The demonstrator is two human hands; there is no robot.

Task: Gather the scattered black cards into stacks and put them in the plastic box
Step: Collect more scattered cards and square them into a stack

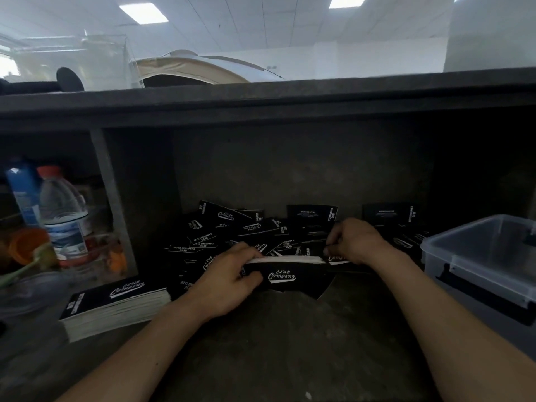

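While I look down through the head camera, my left hand [229, 281] grips the left end of a small stack of black cards [287, 268], thumb on the printed face and fingers curled over the white top edge. My right hand [355, 242] is curled round the stack's right end, fingertips pinching it. I hold the stack upright on its long edge, its "Club Camping" lettering facing me, low over the dark desk [275, 343]. Just behind it, a loose heap of scattered black cards [232, 227] lies against the back wall of the recess. To my left, a thicker squared stack [116, 303] lies flat on the desk, apart from my hands. To my right, the translucent plastic box [478, 256] sits beside my right forearm; I cannot tell what it holds. Further left, beyond a divider, a red-capped water bottle [62, 210] stands upright.
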